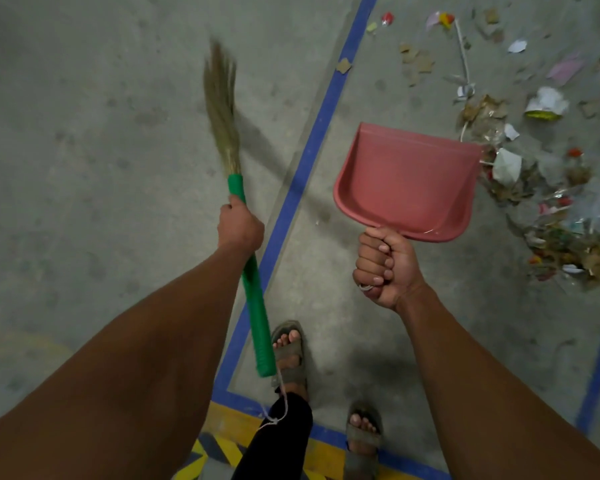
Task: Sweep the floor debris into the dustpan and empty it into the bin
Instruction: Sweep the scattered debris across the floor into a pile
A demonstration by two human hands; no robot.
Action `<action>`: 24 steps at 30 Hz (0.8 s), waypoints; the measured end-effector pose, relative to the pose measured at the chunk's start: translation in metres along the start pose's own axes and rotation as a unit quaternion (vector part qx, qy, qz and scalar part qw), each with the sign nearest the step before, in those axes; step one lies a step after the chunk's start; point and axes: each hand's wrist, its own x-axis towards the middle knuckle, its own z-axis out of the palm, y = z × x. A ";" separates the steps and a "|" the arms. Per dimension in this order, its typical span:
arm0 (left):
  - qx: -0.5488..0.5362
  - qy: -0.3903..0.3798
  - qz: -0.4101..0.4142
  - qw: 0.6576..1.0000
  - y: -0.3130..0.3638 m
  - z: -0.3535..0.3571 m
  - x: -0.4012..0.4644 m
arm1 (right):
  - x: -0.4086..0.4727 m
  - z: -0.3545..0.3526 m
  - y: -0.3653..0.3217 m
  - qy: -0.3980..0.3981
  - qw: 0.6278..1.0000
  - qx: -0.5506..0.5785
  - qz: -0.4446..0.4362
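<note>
Step in hand: carrying both tools toward the litter; no sweeping has begun, judging by the dustpan held clear of the floor and empty.
Left hand: the left hand (240,227) grips the grass broom (238,188) high on its green handle, just below the bristles, which point away and look blurred.
Right hand: the right hand (386,265) is wrapped tightly around the handle of the red dustpan (406,183), its pan facing up and its open lip toward the far side.
Debris: the floor debris (520,161) lies on the concrete floor (84,133) to the right of the blue floor line (312,143), spread from far right to near right; paper scraps, dry leaves, plastic wrappers and a crushed cup (546,105) show in it.
Bin: not in view.
Doing it well: I would set the dustpan lip flat on the floor at the near edge of the heap, tilted so nothing slides under.
Broom work: short, low strokes from the far side toward the pan probably suit light paper and film, which could scatter.
Stragglers: the far scraps near the blue line need gathering toward the main heap first.
Risk: the cord (281,403) hanging off the broom's end dangles by the sandalled foot (289,351).
</note>
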 end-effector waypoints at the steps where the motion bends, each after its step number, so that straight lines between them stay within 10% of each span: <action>1: 0.007 -0.020 -0.017 1.000 0.005 0.003 0.000 | 0.000 -0.001 0.001 0.003 1.000 -0.002 0.000; 15: 0.161 -0.183 0.389 0.889 0.078 0.010 -0.010 | 0.001 0.016 -0.014 0.025 0.999 -0.023 -0.013; 24: 0.018 0.032 0.146 0.989 0.039 -0.042 0.023 | 0.027 0.039 -0.037 -0.031 0.999 -0.016 0.010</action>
